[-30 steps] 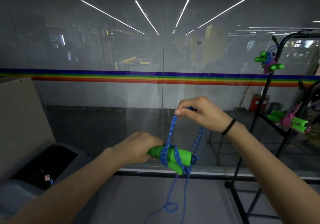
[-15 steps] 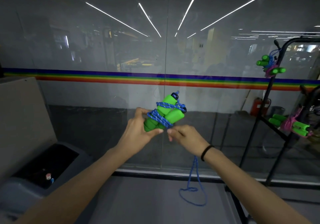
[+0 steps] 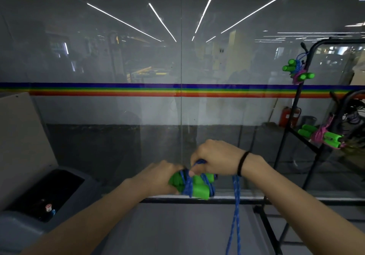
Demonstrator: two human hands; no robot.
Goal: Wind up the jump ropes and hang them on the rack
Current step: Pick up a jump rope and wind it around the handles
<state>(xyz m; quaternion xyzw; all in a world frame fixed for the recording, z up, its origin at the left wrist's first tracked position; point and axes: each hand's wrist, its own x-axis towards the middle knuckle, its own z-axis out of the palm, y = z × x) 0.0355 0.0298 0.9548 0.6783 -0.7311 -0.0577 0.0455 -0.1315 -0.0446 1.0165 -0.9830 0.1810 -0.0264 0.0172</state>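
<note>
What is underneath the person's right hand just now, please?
The right hand pinches the blue rope, which runs down around the green handles gripped by the left hand. Two strands hang below. The rope's path inside the palm is covered.
</note>
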